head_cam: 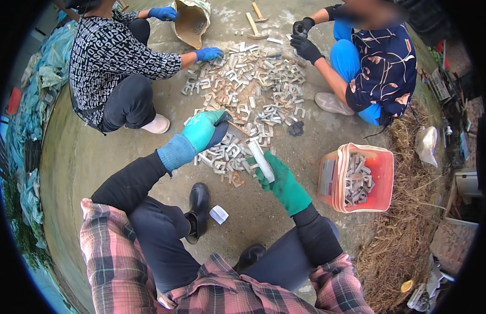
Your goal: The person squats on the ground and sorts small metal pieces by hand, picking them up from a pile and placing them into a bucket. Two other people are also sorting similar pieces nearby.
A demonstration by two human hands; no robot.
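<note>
My left hand (205,128), in a teal glove with a dark palm, is closed around a flat, blade-like tool (238,130) whose exact kind I cannot tell. The tool's far end is close to the upper end of a pale metal channel piece (261,161). My right hand (284,182), in a green glove, grips that piece from below, holding it at a slant. Beneath and beyond both hands a wide heap of small metal brackets (243,90), many U-shaped and some rusty, lies on the concrete ground.
Two people crouch across the heap, at left and right; the left one's blue-gloved hand touches a sack (192,23). Hammers (256,31) lie beyond the heap. A red bucket (384,176) with metal pieces stands at right, beside dry straw (400,235).
</note>
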